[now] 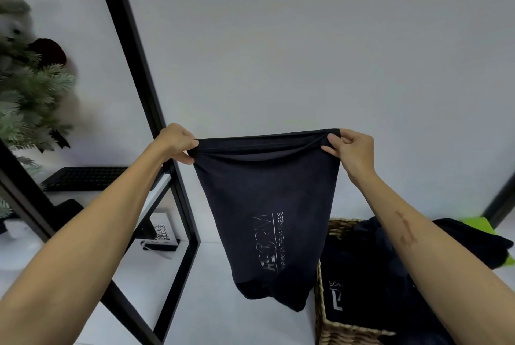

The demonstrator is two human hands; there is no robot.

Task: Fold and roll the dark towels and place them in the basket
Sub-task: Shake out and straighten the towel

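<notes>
A dark towel (267,213) is held up in the air w/ both arms stretched out, above the white worktop (223,311) and just left of the basket (323,325). Its top edge is pulled taut btwn the hands; the rest hangs free, narrowing toward the bottom, the lower end just over the worktop. The top left corner is pinched by the left hand (177,142), fingers curled over the cloth w/ thumb under. The top right corner is pinched by the right hand (352,149) btwn thumb and fingertips.

Open worktop is seen below and left of the towel, bounded at the left by a black metal frame (133,71) running diagonally. Plain wall is seen behind the towel.

The towel is soft, matte navy cloth w/ a darker band at the bottom and pale lettering printed sideways near the lower middle. The basket is woven wicker, tan, at the worktop's front right; more dark towels (367,275) are piled in and over it, one w/ white print. A lime-green item (479,223) is partly covered at the far right.
</notes>
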